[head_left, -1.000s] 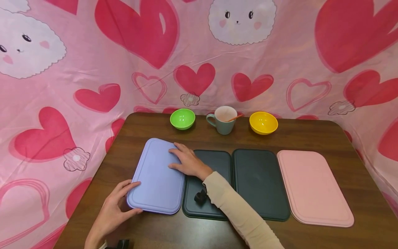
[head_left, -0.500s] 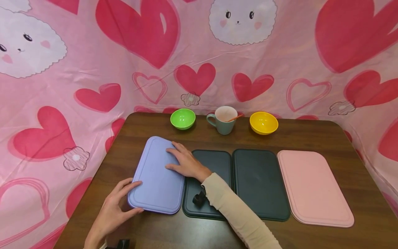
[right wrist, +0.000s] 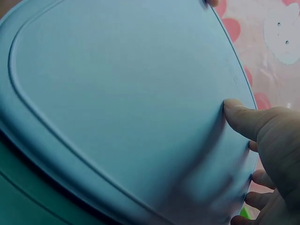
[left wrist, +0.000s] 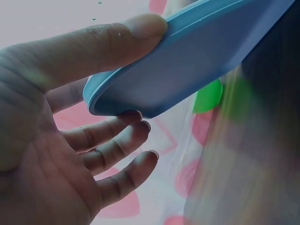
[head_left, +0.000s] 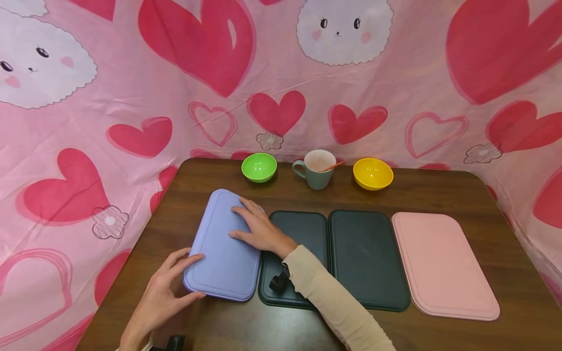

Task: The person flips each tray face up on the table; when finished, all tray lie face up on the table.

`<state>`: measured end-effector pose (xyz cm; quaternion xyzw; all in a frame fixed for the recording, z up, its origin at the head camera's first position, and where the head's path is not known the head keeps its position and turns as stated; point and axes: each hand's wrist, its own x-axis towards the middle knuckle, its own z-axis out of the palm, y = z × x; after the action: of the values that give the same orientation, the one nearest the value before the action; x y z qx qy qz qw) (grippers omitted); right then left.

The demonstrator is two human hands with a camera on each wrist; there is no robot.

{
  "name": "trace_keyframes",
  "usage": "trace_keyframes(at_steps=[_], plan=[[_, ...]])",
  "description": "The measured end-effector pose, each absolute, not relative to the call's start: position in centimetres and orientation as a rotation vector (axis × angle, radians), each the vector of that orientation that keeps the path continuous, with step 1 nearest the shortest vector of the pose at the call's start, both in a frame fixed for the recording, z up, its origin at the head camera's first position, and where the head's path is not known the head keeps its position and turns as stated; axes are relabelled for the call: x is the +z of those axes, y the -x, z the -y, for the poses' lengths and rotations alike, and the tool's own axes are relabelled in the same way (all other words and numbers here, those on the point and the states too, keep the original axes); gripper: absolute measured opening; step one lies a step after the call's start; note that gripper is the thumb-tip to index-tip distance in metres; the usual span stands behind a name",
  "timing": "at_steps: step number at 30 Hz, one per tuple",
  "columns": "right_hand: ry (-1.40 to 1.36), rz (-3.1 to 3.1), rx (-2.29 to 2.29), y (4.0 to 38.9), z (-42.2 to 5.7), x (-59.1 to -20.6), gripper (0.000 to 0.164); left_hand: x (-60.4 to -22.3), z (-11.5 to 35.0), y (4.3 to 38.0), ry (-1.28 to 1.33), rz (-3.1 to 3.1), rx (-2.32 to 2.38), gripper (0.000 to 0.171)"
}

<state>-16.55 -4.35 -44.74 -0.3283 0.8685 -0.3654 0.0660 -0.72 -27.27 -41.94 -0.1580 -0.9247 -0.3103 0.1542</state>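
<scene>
A lilac cutting board (head_left: 224, 258) with rounded corners and a groove along its edge lies at the left of the row in the head view. My left hand (head_left: 160, 292) grips its near-left corner. In the left wrist view the thumb (left wrist: 145, 28) is against the rim, other fingers (left wrist: 122, 145) are spread, and the board's underside shows, so that side is raised. My right hand (head_left: 261, 226) rests on the board's upper right part with spread fingers. Its thumb (right wrist: 234, 110) touches the top face in the right wrist view; the remaining fingertips are at the edge, partly hidden.
Right of the lilac board are two dark green boards (head_left: 364, 258) and a pink board (head_left: 443, 263). Behind them stand a green bowl (head_left: 259, 168), a mug (head_left: 318, 173) with an orange stick, and a yellow bowl (head_left: 373, 174). A heart-patterned cloth hangs behind the table (head_left: 246, 326).
The lilac board's far end has shifted slightly up in the head view, and its near-left corner slightly right. My right hand has slid a little left. My left hand keeps its grip.
</scene>
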Motion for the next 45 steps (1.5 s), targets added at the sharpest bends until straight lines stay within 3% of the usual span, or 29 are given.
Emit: trace_keyframes(at_steps=[32, 45], plan=[[1.061, -2.560, -1.349, 15.3, 4.7, -41.7, 0.067, -40.0, 25.4, 1.1, 0.666, 2.553, -0.988, 0.083], [0.971, -2.557, -1.433, 14.8, 4.5, -40.4, 0.063, -39.4, 24.7, 1.1, 0.733, 2.524, -1.017, 0.081]])
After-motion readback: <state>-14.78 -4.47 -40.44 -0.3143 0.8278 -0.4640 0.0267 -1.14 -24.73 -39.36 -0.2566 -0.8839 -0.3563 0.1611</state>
